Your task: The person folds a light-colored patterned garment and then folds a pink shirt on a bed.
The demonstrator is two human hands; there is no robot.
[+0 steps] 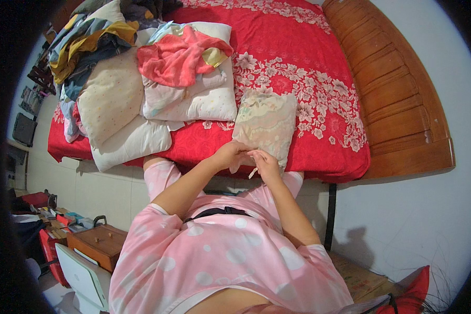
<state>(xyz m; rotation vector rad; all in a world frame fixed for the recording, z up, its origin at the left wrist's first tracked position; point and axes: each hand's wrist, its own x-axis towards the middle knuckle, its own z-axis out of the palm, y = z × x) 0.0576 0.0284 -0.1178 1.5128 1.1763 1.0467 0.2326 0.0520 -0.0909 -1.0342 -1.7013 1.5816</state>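
Together, left hand [230,156] and right hand [267,167] meet over near edge of cream patterned pillow [267,118] on red bedspread [324,154]; exact grip unclear. Light, even pinches should keep fabric from bunching.

Soft light shadows the wall [403,225]; bent, black-rimmed edges seem blurry.

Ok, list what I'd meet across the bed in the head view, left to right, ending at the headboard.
Yellow-and-blue clothes → coral-red cloth → cream patterned pillow → wooden headboard.
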